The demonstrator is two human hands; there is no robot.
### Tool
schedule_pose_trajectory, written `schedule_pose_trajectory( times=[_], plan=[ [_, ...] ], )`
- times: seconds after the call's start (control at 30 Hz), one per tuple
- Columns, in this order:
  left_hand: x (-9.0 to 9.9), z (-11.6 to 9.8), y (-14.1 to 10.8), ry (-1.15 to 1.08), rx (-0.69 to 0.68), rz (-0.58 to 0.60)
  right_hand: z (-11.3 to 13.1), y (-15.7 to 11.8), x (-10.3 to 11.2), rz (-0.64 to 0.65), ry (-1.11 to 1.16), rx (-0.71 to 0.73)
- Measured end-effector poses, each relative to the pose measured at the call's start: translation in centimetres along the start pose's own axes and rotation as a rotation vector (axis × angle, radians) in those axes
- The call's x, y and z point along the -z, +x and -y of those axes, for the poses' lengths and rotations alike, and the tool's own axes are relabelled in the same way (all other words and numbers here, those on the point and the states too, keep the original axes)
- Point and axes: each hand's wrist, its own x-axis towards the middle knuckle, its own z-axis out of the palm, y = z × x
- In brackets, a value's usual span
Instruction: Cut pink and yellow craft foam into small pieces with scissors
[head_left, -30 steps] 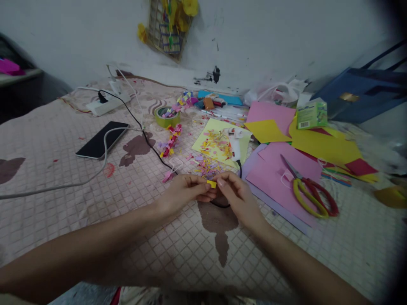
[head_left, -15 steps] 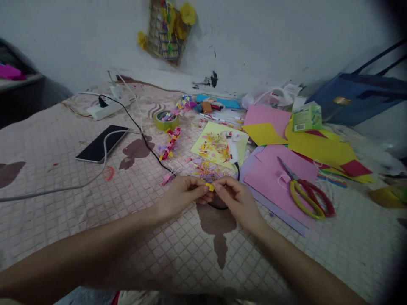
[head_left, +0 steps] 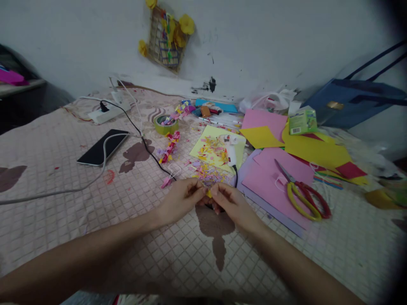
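Between my fingertips is a small piece of yellow paper [head_left: 209, 193], mostly covered by the fingers. My left hand [head_left: 184, 197] pinches it from the left, and my right hand [head_left: 231, 202] pinches it from the right. Both hands are held just above the patterned cloth. Right beyond them lie many tiny paper scraps [head_left: 211, 173] in pink, yellow and purple. A pale yellow sheet [head_left: 203, 140] behind carries more scraps and a white glue gun [head_left: 231, 150]. To the left of the sheet is a pink and red paper flower strip [head_left: 170, 147].
Red-and-yellow scissors [head_left: 305, 195] rest on pink paper [head_left: 260, 176] at right. A green tape roll [head_left: 165, 125], a black phone [head_left: 103, 147] and a white power strip [head_left: 110, 112] are at left. Cables cross the cloth. A blue bag [head_left: 352, 101] stands by the wall.
The fingertips have closed in around the yellow paper, so less of it shows, and both hands have turned slightly. The camera view has shifted a little; the other objects lie as before.
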Motion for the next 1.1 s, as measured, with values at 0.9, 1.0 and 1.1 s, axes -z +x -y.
schedule_pose_trajectory(
  times=[0.9, 1.0, 1.1],
  plan=[
    [0.39, 0.0, 0.21, -0.108, -0.024, 0.122, 0.13, 0.04, 0.06, 0.081, 0.115, 0.018],
    [0.39, 0.31, 0.45, -0.106, 0.054, 0.141, 0.02, 0.02, 0.21, 0.079, 0.084, 0.059],
    [0.36, 0.37, 0.4, -0.056, 0.012, 0.119, -0.32, 0.05, 0.32, 0.058, 0.046, 0.084]
  ],
)
